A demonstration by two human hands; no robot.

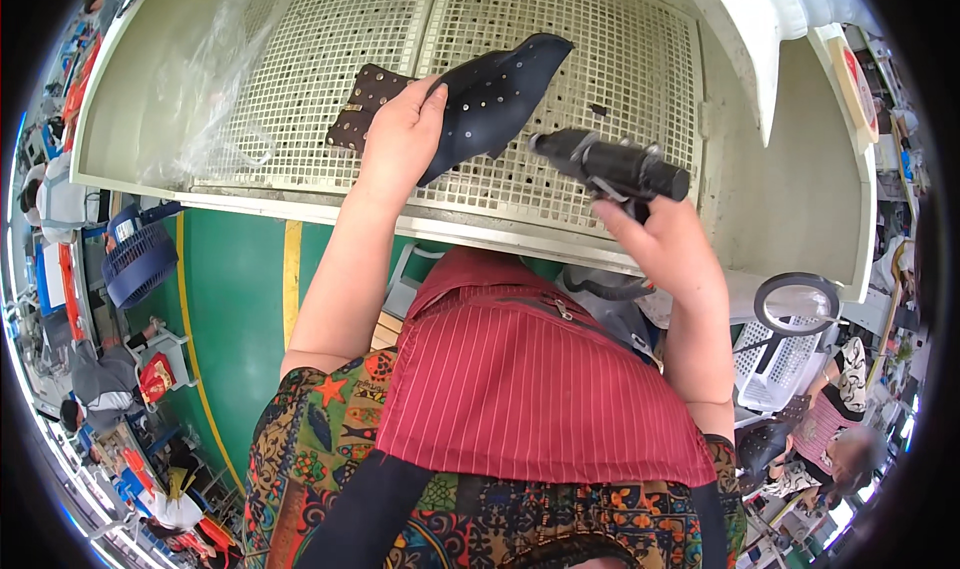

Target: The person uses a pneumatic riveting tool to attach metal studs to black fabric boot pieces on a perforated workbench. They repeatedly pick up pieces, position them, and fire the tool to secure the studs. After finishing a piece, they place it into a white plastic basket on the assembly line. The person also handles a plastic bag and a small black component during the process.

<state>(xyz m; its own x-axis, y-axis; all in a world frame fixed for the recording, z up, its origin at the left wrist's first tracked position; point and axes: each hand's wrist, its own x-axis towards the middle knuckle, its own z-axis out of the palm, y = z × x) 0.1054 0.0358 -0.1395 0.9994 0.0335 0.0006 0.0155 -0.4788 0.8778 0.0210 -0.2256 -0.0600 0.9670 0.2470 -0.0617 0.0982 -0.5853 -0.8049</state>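
My left hand (405, 134) is closed on a leather piece (495, 99) above the pale grid worktop. The piece has a smooth black flap dotted with small metal studs, and a dark brown studded part shows on the other side of the hand. My right hand (665, 244) grips a black gun-shaped tool (620, 164), slightly blurred. Its narrow nozzle points left toward the flap, with a gap between them. My fingers partly hide the tool's handle.
The perforated worktop (590, 39) has raised pale rims. Clear plastic film (205, 99) lies at its left end. A white curved hood (750, 29) hangs at the far right. A blue fan (140, 264) stands left; a black-rimmed round magnifier (797, 304) and white basket (775, 369) are right, near another person.
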